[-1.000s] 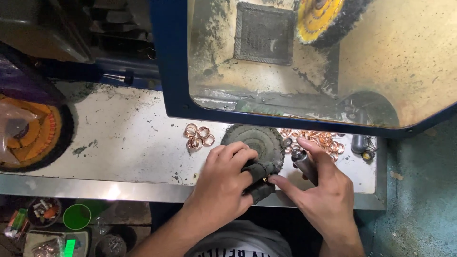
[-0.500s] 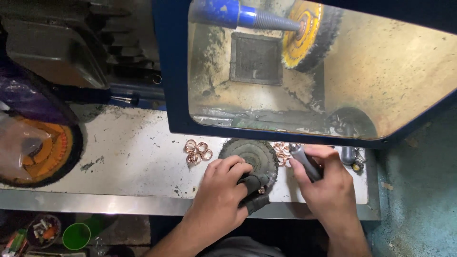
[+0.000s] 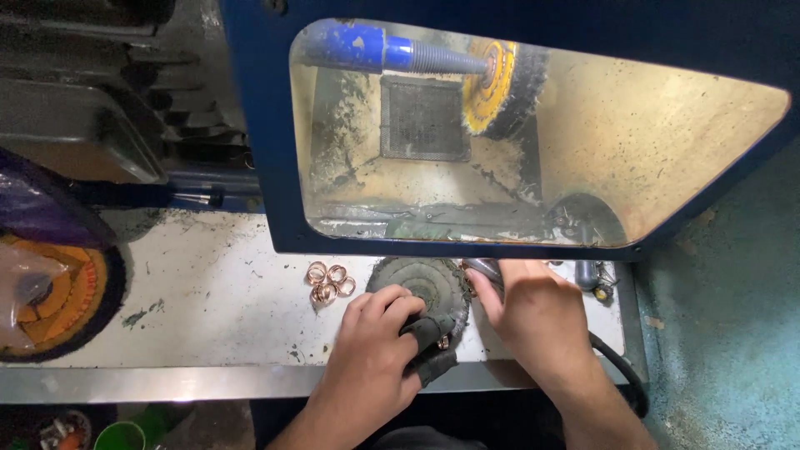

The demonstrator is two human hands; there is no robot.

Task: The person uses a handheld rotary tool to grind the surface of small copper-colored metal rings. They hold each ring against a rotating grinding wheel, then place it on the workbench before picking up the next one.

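Below, left hand (image 3: 371, 354) grips dark cloth (image 3: 432, 346) by copper rings (image 3: 327, 282)

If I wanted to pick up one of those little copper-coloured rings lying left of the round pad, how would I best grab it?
Take one ring from the outer, left edge of the small cluster of rings, pinching across its band with two fingertips from above. They lie flat on the white bench top, so a side approach finds little to grip. That edge is farthest from the round pad and the left hand.
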